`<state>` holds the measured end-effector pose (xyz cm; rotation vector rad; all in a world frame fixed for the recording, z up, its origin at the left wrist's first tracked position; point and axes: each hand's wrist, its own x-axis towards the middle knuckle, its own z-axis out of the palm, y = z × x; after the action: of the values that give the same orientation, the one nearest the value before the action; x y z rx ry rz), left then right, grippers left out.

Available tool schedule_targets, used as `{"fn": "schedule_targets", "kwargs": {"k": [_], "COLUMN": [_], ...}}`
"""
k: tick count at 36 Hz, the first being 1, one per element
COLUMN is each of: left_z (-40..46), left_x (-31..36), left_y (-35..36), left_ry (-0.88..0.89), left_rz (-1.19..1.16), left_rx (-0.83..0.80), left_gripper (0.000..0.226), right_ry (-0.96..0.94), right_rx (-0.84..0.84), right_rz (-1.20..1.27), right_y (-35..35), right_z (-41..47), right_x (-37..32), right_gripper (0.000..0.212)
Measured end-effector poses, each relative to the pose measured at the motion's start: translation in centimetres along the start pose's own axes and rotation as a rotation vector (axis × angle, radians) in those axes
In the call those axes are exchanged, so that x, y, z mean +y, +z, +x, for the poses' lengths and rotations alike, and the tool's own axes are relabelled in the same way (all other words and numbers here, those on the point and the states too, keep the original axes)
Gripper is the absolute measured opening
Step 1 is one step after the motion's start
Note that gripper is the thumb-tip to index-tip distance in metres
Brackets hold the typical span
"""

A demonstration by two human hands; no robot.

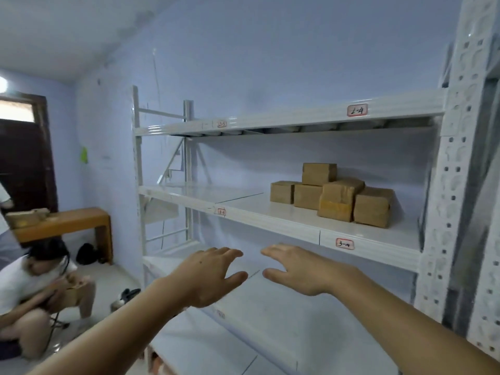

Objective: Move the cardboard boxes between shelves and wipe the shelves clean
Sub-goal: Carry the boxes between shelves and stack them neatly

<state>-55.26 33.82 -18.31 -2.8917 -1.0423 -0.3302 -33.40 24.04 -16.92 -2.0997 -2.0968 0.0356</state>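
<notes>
Here, a person stands facing a white metal shelving unit (297, 226) against a pale blue wall, both bare arms stretched out in front. The left hand (208, 277) and the right hand (303, 269) hover palm-down, side by side and close together but not touching, over the front edge of a lower shelf. On both hands the fingers are spread and loosely extended, gripping nothing.

The cardboard boxes (332, 196) sit at about one o'clock from the hands, on the shelf above, toward its right end. There are six or so small brown boxes, all closed, so their contents cannot be seen. They are bunched together and touching, with one box (319, 173) stacked on top of the others. The front box (336, 204) looks dented and sits slightly tilted. The left part of that shelf is bare.

Small red-bordered labels are fixed to the shelf edges; one (345, 244) reads "3-4" just below the boxes, another (357, 110) is on the top shelf at twelve o'clock.

At nine o'clock, a second person in a white top (32, 282) sits low on a stool, bent over a cardboard box (73, 290) held in the lap. Behind them stand an orange wooden bench (67, 223) with a box on it and a dark brown door (24, 158).
</notes>
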Motion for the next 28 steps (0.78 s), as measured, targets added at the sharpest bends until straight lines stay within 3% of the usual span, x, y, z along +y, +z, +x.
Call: {"fn": "schedule_targets", "kwargs": {"k": [15,28], "left_z": [18.8,38.4], "left_x": [-11.6,-15.6], "left_y": [1.3,4.8], "left_ry": [0.02,0.264], "left_rz": [0.023,-0.015], "left_rx": [0.041,0.056], "left_gripper": [0.064,0.062], "right_ry": [0.042,0.297], "right_rx": [0.064,0.148], "right_rz": [0.006,-0.059], "right_y": [-0.4,-1.7], "right_z": [20.3,30.3], "right_x": [8.4,15.3], "right_gripper": [0.065,0.064]}}
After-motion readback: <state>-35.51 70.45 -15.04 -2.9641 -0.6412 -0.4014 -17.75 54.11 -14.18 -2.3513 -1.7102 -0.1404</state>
